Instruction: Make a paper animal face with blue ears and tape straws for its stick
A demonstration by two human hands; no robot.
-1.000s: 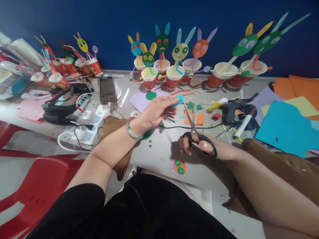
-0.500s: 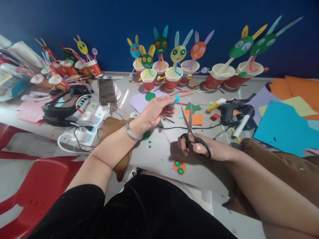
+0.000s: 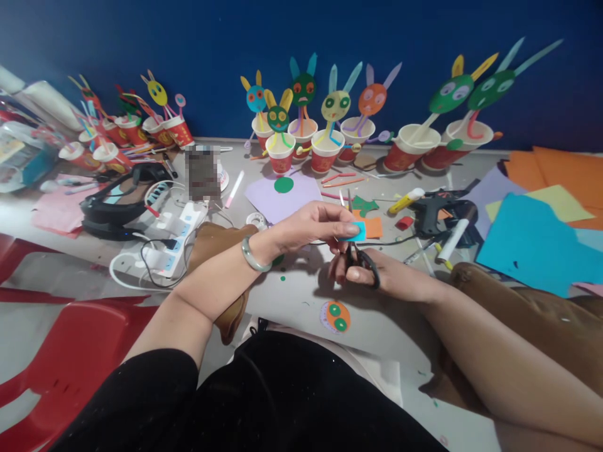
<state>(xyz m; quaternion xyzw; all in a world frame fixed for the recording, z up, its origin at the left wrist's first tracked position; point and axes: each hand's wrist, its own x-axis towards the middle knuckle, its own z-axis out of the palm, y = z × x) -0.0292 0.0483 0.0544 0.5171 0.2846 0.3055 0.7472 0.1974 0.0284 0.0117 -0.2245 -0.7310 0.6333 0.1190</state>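
Note:
My left hand pinches a small blue paper piece between thumb and fingers, just above my right hand. My right hand grips black-handled scissors, whose blades point up and away behind the blue piece. A green bangle sits on my left wrist. Below both hands an orange paper disc with green eyes lies on the grey floor.
Red paper cups with paper bunny faces line the blue wall. A black glue gun, markers, paper scraps and blue and orange sheets lie at right. A power strip with cables, a headset and a red chair are at left.
My left hand has brought the blue piece down and right toward the scissors. My right hand has turned the scissors more upright and drawn them closer to it.

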